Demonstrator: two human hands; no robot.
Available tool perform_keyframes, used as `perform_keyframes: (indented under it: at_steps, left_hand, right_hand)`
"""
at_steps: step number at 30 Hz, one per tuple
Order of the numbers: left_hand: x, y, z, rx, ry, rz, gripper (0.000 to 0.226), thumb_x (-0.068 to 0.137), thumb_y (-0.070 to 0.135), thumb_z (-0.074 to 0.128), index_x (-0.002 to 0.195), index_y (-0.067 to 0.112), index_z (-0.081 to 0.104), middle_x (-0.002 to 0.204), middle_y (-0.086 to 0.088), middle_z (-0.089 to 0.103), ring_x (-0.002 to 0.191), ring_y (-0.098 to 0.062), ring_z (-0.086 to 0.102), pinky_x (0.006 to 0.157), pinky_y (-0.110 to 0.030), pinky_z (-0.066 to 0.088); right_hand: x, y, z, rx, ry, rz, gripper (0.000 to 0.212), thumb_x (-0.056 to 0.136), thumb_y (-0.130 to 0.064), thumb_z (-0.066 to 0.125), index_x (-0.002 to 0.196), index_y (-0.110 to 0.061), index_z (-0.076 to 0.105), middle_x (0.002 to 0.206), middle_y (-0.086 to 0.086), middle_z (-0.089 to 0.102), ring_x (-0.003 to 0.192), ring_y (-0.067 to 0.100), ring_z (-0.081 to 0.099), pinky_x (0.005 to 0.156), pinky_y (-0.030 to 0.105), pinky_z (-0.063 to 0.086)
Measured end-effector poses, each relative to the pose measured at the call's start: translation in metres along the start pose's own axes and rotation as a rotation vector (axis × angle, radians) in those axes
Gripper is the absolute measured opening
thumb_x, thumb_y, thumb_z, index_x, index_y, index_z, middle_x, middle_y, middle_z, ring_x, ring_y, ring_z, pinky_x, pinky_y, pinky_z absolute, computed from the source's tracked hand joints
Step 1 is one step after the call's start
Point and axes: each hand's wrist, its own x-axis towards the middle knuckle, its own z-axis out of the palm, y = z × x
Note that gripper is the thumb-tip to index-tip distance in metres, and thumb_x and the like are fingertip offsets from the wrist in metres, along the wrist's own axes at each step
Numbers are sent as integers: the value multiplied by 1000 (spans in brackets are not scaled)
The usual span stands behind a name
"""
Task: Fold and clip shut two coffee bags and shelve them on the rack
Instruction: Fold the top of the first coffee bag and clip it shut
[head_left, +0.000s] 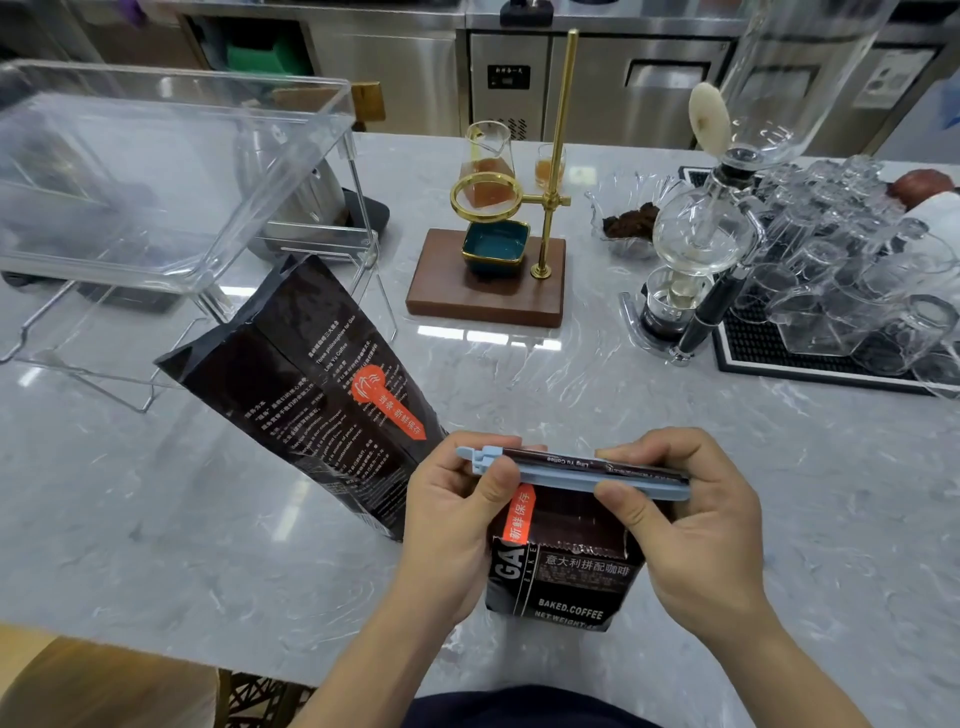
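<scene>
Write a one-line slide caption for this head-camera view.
Both hands, left hand and right hand, pinch a blue clip on the folded coffee bag; a second bag stands unclipped.

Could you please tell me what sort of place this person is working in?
Probably a café bar counter: a glass siphon coffee brewer, a brass pour-over stand on a wooden base, stacked clear glass cups on a black mat, and stainless steel under-counter fridges behind.

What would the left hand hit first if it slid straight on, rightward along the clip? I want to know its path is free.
Likely the right hand, which pinches the other end of the blue clip. The left hand pinches the hinge end on the folded coffee bag.
</scene>
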Motion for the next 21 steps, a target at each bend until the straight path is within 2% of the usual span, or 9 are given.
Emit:
perform_keyframes:
  at_steps: [3,6,9,12,15,21]
  left_hand:
    - [-2,3,-2,43,-11,27,46,56,53,93,83,19,78,87,-10,80,80,-22,77,70,-30,61]
    - [-4,5,-2,85,-29,47,42,60,51,92,84,18,79,89,-6,80,84,-21,76,73,-30,60]
    - [-7,6,-2,84,-38,44,39,60,48,93,83,20,79,87,-7,80,83,-21,76,73,-30,60]
    - [-8,6,-1,88,-39,40,39,60,48,93,83,20,80,86,-8,80,82,-21,77,72,-29,60]
    - [-6,7,-1,90,-36,41,38,60,47,93,84,21,80,87,-9,81,83,-21,77,73,-29,60]
    - [-5,6,-3,124,-28,24,40,74,56,81,95,22,80,98,-10,81,95,-25,76,82,-33,59]
  right_hand:
    - [-3,0,-4,-38,-14,-35,27,73,-19,83,86,-36,67,89,-9,74,81,8,71,71,14,55]
    - [-6,0,-8,-77,-14,-33,31,72,-18,79,90,-40,67,91,-13,73,84,8,70,72,13,54]
    - [-10,-1,-10,-93,-25,-9,30,72,-33,82,96,-44,67,94,-12,73,89,14,71,75,18,57]
    - [-12,-3,-12,-131,-28,-1,30,72,-38,77,99,-45,67,96,-10,74,91,17,70,79,26,58]
    - [-13,-3,-11,-161,-40,6,30,73,-33,78,98,-46,68,97,-11,75,91,16,70,79,31,58]
    - [-13,-4,-12,-216,-44,-31,29,74,-27,74,96,-46,70,100,-16,72,92,10,69,80,18,54]
